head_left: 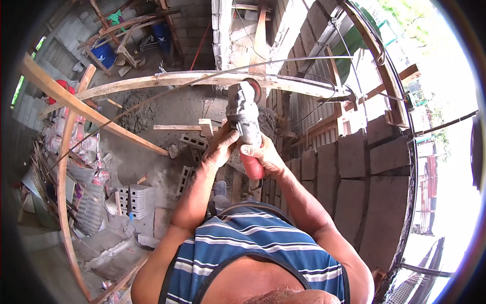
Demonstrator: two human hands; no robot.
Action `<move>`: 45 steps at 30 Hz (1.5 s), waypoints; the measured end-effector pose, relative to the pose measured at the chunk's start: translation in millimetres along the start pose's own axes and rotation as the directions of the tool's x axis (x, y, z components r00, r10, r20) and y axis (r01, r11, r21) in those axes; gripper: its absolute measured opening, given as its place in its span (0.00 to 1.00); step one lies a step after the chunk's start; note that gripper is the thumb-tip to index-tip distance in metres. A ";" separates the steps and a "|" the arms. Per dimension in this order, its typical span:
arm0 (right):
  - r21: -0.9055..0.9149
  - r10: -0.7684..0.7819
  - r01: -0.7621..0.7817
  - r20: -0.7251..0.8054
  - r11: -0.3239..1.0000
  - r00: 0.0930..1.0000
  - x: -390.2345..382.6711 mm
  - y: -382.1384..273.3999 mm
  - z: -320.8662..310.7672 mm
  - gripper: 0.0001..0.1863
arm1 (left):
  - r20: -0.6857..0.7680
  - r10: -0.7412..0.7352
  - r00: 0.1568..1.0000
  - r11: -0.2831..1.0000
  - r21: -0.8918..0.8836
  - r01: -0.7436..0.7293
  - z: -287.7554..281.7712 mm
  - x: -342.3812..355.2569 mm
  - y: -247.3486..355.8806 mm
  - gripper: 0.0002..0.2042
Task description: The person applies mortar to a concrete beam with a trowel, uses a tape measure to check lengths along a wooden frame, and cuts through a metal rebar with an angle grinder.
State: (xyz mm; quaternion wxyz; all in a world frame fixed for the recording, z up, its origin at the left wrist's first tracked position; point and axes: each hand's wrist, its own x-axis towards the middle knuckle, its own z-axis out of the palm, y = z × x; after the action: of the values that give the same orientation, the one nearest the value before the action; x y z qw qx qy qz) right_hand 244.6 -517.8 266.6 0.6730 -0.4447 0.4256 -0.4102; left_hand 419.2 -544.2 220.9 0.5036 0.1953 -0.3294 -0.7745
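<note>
An angle grinder [246, 116] with a dusty grey body, a red rear handle and a round disc at its top is held out in front of my chest. My left hand [221, 145] is closed on the left side of its body. My right hand [264, 153] wraps round it near the red handle, thumb lying across it. The disc is beside a pale wooden beam [189, 77]; whether they touch I cannot tell. A long thin steel bar [144, 104] runs diagonally past the beam.
Crossed timbers [124, 129] span the left side. Below are hollow blocks [142, 202], piled sacks [76, 142], a wet cement heap [140, 109] and blue drums [104, 54]. A block wall [379, 213] with a bright open drop beyond lies at my right. My shoe [219, 188] shows below.
</note>
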 end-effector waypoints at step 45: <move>-0.727 -0.188 -0.016 -0.199 0.686 0.962 90.2 -65.5 0.4 0.36 | 0.173 0.770 0.614 -0.348 0.921 0.178 -108.9 79.0 93.1 0.20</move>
State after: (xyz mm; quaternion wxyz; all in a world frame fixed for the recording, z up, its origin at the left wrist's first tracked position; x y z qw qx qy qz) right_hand 260.8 -619.2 310.0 0.3623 -0.6357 0.6144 -0.2950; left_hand 516.0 -675.8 212.0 0.4350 0.6156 -0.6499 0.0967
